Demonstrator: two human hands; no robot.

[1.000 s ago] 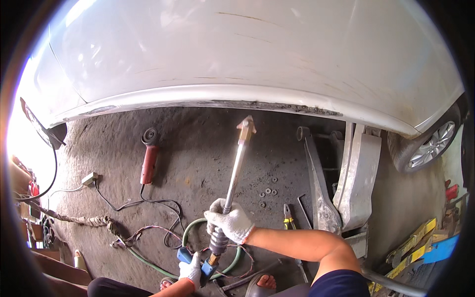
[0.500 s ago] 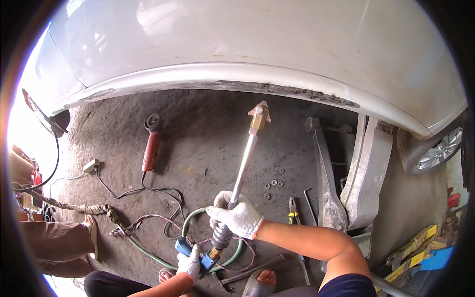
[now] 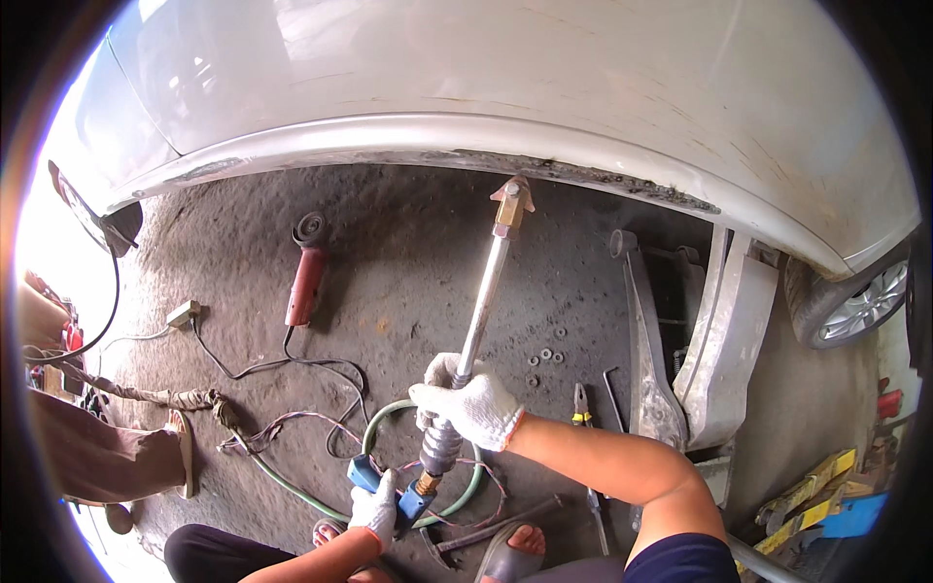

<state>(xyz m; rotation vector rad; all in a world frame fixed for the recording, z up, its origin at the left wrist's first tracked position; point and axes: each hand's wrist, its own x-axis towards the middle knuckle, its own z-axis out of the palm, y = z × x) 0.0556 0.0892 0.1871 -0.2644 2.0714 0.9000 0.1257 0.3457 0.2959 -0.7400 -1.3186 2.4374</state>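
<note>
I hold a slide hammer dent puller (image 3: 483, 311) with a long metal shaft, a copper-coloured triangular tip and a blue handle. My right hand (image 3: 471, 408), in a white glove, is closed around the shaft, at the dark ribbed grip's upper end. My left hand (image 3: 374, 510), also gloved, is wrapped around the blue handle at the near end. The tip is right at the lower edge of the white car's sill (image 3: 321, 146), by a scraped, dark rough patch (image 3: 603, 180). I cannot tell whether it touches. A green cable (image 3: 292, 491) loops around the handle.
A red angle grinder (image 3: 307, 282) lies on the floor, its cord trailing near me. Several washers (image 3: 546, 356), pliers (image 3: 581, 403), a hex key (image 3: 614, 398) and a hammer (image 3: 501, 525) lie around. A floor jack (image 3: 656, 389) stands at right. Another person's leg (image 3: 117, 452) is at left.
The puller's tip has moved slightly forward, up to the sill's edge. Both hands keep their grip and have risen a little in view. The other person's foot has shifted slightly.
</note>
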